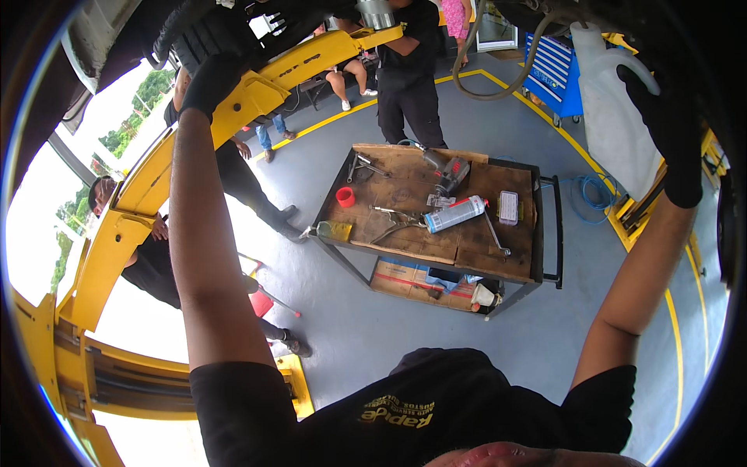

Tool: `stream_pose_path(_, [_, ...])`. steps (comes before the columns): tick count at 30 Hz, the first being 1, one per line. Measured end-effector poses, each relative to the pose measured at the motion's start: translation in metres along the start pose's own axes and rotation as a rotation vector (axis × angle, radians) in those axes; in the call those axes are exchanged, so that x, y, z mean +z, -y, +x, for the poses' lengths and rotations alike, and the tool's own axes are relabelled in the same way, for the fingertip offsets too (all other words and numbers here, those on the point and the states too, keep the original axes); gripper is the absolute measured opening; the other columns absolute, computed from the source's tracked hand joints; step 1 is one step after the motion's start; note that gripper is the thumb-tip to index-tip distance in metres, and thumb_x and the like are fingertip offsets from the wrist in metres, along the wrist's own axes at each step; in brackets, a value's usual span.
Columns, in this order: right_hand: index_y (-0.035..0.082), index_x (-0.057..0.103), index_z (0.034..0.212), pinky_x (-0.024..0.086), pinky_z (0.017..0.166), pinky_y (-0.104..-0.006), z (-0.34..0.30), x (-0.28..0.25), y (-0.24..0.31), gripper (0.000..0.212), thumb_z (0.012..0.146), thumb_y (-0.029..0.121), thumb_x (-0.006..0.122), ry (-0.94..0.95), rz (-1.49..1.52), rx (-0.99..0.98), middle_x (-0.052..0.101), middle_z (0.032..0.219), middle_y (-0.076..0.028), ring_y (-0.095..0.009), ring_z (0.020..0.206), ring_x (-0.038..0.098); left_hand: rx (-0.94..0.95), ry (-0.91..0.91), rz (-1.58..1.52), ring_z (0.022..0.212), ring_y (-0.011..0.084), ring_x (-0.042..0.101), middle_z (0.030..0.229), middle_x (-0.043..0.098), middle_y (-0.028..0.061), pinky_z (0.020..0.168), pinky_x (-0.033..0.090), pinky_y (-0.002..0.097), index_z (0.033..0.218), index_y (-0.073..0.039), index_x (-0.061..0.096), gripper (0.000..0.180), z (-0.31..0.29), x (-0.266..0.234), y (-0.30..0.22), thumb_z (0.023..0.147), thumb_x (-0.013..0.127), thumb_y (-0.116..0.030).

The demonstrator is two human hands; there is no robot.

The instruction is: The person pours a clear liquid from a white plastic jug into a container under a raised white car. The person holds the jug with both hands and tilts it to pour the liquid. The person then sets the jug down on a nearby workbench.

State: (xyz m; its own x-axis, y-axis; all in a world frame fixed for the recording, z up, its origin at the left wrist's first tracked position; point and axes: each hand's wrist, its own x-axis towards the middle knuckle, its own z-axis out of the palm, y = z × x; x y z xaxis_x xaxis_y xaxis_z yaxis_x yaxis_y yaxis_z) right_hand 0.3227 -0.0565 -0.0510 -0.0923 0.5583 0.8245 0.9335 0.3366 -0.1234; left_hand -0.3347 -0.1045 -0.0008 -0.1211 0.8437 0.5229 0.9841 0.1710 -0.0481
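Both my arms are raised, with black gloves on the hands. My left hand [213, 84] is up beside the yellow lift arm [257, 95], against the dark underside of a vehicle [272, 19]. Its fingers blend into the dark parts there, so their grip cannot be made out. On the right, a large whitish plastic jug [611, 117] hangs tilted, and my right hand [665, 128] is closed on its side near the handle. A grey-brown hose [498, 92] loops down to the left of the jug.
A cart [405, 198] below carries an impact wrench [451, 173], a spray can [455, 214], locking pliers [398, 223], a red cup [345, 197] and wrenches. A blue tool cabinet [551, 78] and coiled blue hose [595, 193] lie beyond. Several people stand or sit nearby, one [408, 78] behind the cart.
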Motion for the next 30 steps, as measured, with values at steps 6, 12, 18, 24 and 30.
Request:
stream_pose_path(6, [0.009, 0.065, 0.132, 0.056, 0.096, -0.0364, -0.004, 0.003, 0.000, 0.052, 0.093, 0.042, 0.077, -0.043, 0.023, 0.016, 0.071, 0.122, -0.014, -0.029, 0.108, 0.071, 0.185, -0.013, 0.107, 0.090, 0.0229, 0.074, 0.106, 0.076, 0.0126, 0.081, 0.055, 0.0337, 0.117, -0.009, 0.075, 0.027, 0.006, 0.007, 0.021, 0.099, 0.060, -0.023])
stream_pose_path(12, [0.008, 0.068, 0.128, 0.057, 0.091, -0.0363, 0.005, 0.002, -0.011, 0.049, 0.093, 0.041, 0.077, 0.033, 0.119, -0.073, 0.073, 0.116, -0.015, -0.029, 0.103, 0.073, 0.307, -0.032, 0.329, 0.093, 0.0271, 0.074, 0.109, 0.075, 0.0124, 0.083, 0.056, 0.0361, 0.120, -0.010, 0.074, 0.026, 0.005, 0.004, 0.023, 0.099, 0.060, -0.017])
stream_pose_path(18, [0.007, 0.069, 0.125, 0.058, 0.088, -0.0356, 0.002, 0.001, -0.004, 0.050, 0.093, 0.044, 0.077, -0.014, -0.021, -0.038, 0.075, 0.112, -0.014, -0.028, 0.099, 0.074, 0.303, -0.102, 0.425, 0.093, 0.0296, 0.073, 0.106, 0.074, 0.0142, 0.081, 0.057, 0.0362, 0.116, -0.011, 0.074, 0.024, 0.001, 0.005, 0.016, 0.098, 0.060, -0.017])
stream_pose_path(24, [0.007, 0.070, 0.124, 0.059, 0.086, -0.0355, -0.002, 0.003, 0.006, 0.050, 0.091, 0.044, 0.079, -0.073, 0.141, -0.029, 0.075, 0.112, -0.015, -0.027, 0.097, 0.075, 0.335, -0.289, 0.328, 0.088, 0.0318, 0.072, 0.096, 0.073, 0.0132, 0.076, 0.055, 0.0388, 0.106, -0.011, 0.076, 0.021, -0.006, -0.002, 0.021, 0.096, 0.062, -0.023])
stream_pose_path(30, [0.009, 0.071, 0.124, 0.060, 0.080, -0.0333, -0.001, 0.006, 0.004, 0.048, 0.090, 0.043, 0.080, -0.078, 0.191, -0.035, 0.077, 0.108, -0.013, -0.025, 0.092, 0.076, 0.014, -0.055, -0.229, 0.076, 0.0186, 0.072, 0.091, 0.074, 0.0116, 0.073, 0.054, 0.0339, 0.108, -0.007, 0.076, 0.031, -0.002, 0.008, 0.023, 0.101, 0.061, -0.034])
